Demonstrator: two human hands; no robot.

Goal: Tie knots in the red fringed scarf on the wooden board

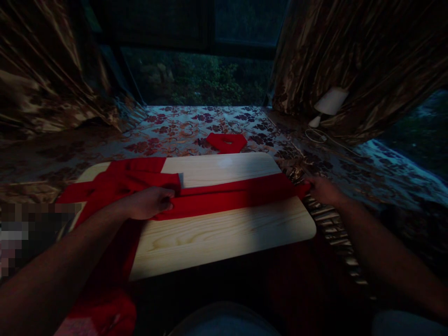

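Note:
A long band of red cloth (231, 198) lies stretched across a pale wooden tabletop (217, 238) with rounded corners. Its near-left part is pinched in my left hand (154, 201), whose fingers are curled shut. Just past the tabletop's right edge, my right hand (324, 189) grips the band's other end between closed fingers. More red cloth (129, 170) is bunched at the left of the tabletop, beneath and beyond my left forearm, and hangs over the front left edge. The whole outline of this cloth cannot be made out.
Behind the tabletop, a folded red cloth piece (227, 142) rests on a flower-patterned covering (189, 121). A small white lamp (331, 101) with a cord stands at the back right. Patterned curtains (45, 60) flank a dark window (210, 74). Slatted woven strips show beside the tabletop's right edge.

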